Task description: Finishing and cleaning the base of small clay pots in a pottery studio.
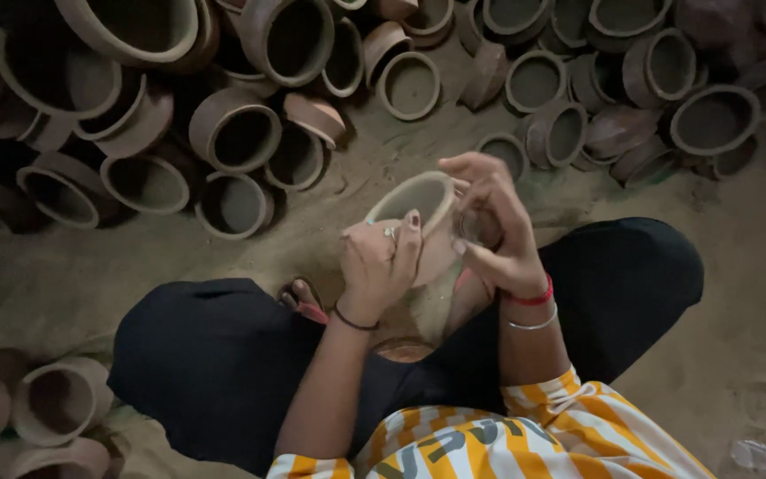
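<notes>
I am gripping the clay pot (418, 217) with my left hand (381, 266) clenched on its near side, tilted above my lap. My right hand (494, 226) is pressing something blurred against its rim; the pot looks shaped already, finishing continuing.

The floor was bare, dusty brown earth (738, 293), marked with scuffs and prints. Heaps of round, reddish-brown clay pots (232, 133) lay tumbled across the far side, with a few more pale clay pots (55, 404) nearby. The light was dim.
</notes>
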